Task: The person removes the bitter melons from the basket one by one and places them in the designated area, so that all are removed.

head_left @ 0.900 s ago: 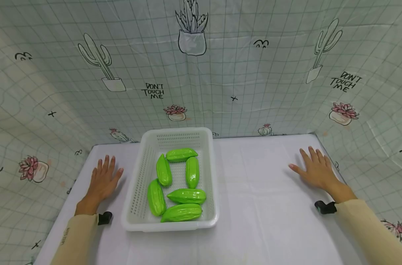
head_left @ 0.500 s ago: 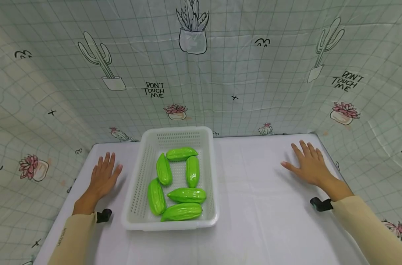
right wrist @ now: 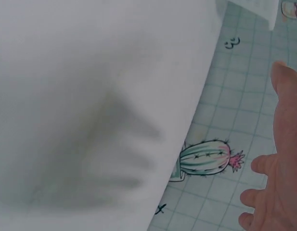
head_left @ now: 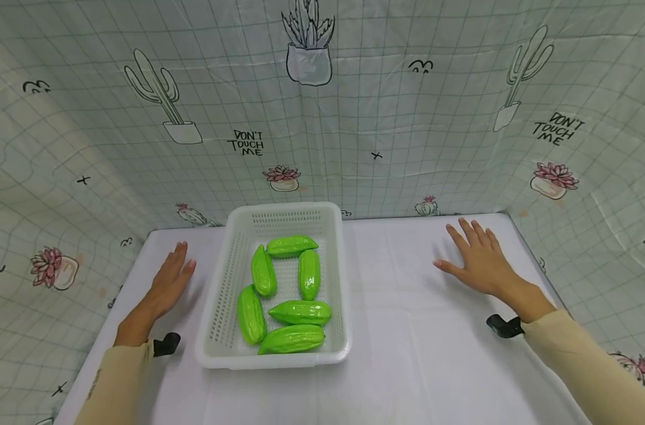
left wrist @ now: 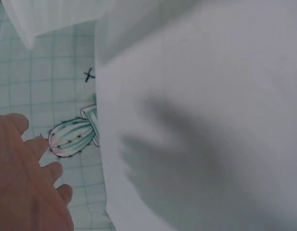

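Left of the middle, a white perforated plastic basket stands on the table in the head view. In it lie several glossy bright green, ridged, pointed gourds, among them one along the back, one at the left and one at the front. My left hand hovers beside the basket's left side, fingers straight and close together, holding nothing. Far to the basket's right, my right hand is spread over the table and also holds nothing. Both wrist views show straight fingers, with hand shadows on the cloth.
White cloth covers the table. A grid-patterned curtain with cactus drawings rises behind it and along both sides. Black wrist cameras hang below the left wrist and right wrist. A basket corner shows in the left wrist view.
My right hand has moved left and slightly farther back over the table. My left hand has turned a little and its fingers have come closer together. Basket and gourds stay put.
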